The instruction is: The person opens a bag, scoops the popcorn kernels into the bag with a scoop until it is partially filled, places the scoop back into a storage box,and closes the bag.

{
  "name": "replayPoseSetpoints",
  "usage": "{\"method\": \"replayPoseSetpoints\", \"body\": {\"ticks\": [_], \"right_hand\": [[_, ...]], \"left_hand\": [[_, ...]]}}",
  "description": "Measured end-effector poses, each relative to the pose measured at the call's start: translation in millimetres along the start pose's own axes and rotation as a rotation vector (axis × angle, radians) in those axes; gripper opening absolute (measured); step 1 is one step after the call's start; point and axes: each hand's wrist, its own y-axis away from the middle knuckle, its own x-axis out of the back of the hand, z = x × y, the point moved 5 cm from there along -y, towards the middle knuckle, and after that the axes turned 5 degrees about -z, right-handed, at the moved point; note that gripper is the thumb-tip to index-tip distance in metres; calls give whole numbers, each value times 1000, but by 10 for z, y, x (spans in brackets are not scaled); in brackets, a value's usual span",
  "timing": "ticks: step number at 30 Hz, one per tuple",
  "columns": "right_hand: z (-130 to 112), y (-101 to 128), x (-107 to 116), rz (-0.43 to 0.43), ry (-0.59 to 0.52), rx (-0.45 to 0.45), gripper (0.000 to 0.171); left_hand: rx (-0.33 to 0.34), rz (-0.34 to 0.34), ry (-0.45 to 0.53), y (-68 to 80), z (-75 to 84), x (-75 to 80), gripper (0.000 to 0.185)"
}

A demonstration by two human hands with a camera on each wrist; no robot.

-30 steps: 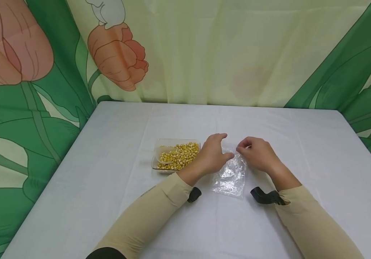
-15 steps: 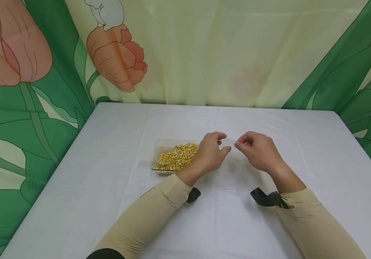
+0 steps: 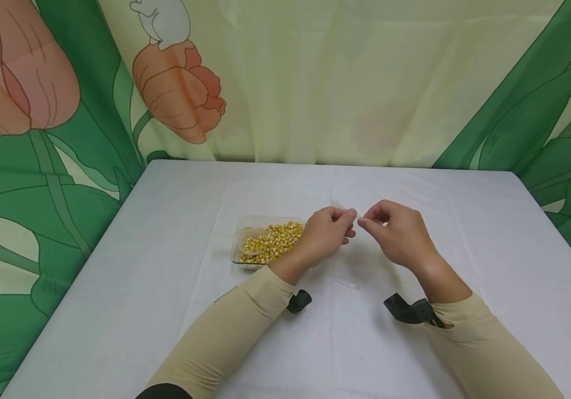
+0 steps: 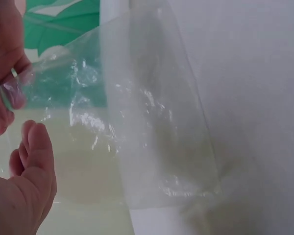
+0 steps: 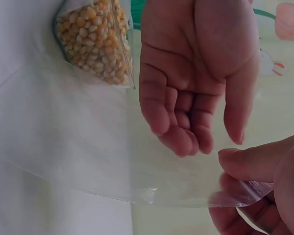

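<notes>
A clear plastic bag hangs between my hands over the table; it is nearly invisible in the head view. My right hand pinches its upper corner between thumb and fingers, best seen in the right wrist view, where the hand is at lower right. Close beside it is my left hand. Its fingers are loosely bent, with a gap to the thumb in the right wrist view. In the head view its thumb tip is near the bag's top. I see nothing clearly held in it.
Left of the bag stands a clear rectangular container of yellow corn kernels. A pale rounded object, partly among the kernels, sits at its left side. The table has a white cloth, with a flower-printed curtain behind.
The bag has been lifted off the table from its flat, shiny position. My right hand has risen slightly and shifted left. My left thumb and fingers have come closer together near the bag's top.
</notes>
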Motion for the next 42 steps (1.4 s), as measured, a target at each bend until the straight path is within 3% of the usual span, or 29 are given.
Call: {"method": "replayPoseSetpoints", "body": {"ticks": [4, 7, 11, 16, 20, 29, 42], "right_hand": [[-8, 15, -4, 12, -11, 7, 11], [-21, 17, 0, 10, -16, 14, 10], [-41, 24, 11, -28, -25, 16, 13], [-53, 46, 27, -115, -104, 31, 28], [-51, 37, 51, -159, -170, 30, 31], [-50, 41, 93, -176, -204, -1, 31], [-104, 89, 79, -121, -197, 20, 23]], "left_hand": [[33, -28, 157, -8, -7, -23, 26], [43, -26, 214, -10, 6, -24, 21], [35, -34, 237, 4, 36, -16, 16], [-4, -107, 236, 38, 76, -23, 14], [-38, -162, 244, 56, 107, -31, 12], [-75, -227, 149, 99, 163, -31, 12], [-136, -197, 4, 140, 216, -32, 29]]}}
